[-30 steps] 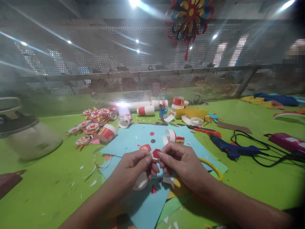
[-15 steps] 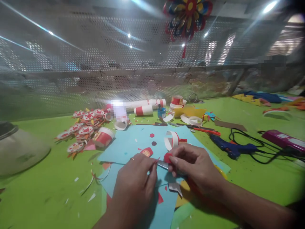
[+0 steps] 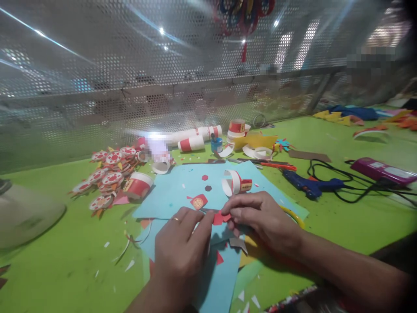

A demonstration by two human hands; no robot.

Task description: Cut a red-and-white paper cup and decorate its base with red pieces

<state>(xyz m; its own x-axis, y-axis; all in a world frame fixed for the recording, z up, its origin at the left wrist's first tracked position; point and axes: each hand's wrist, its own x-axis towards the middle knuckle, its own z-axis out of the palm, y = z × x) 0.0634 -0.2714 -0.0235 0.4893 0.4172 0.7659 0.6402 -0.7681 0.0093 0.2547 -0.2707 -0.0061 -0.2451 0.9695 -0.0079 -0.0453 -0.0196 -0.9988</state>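
Observation:
Both my hands meet over light blue paper sheets [image 3: 169,191]. Between the fingertips of my left hand [image 3: 185,243] is a small red paper piece [image 3: 217,218]. My right hand [image 3: 265,221] pinches its edge or a second red piece touching it; I cannot tell which. A yellow handle loop [image 3: 295,216] of scissors shows beside my right hand, the rest mostly hidden. Beyond the fingers lie a red paper scrap with a gold print [image 3: 198,201], a red hexagon [image 3: 205,177] and a dark hexagon [image 3: 208,188]. A cut paper cup [image 3: 233,183] lies behind my right hand.
Left stand a red-and-white paper cup [image 3: 138,186] and a heap of flower-patterned discs [image 3: 112,177]. Right lie a blue glue gun [image 3: 309,184] with black cable and a purple box [image 3: 382,170]. Stacked cups [image 3: 198,132] and a blue jar [image 3: 216,145] sit near the mesh screen [image 3: 130,100].
My fingers have come closer together, and more red paper shows between them. The scissor blades seen between my hands are now hidden. The camera view has tilted down.

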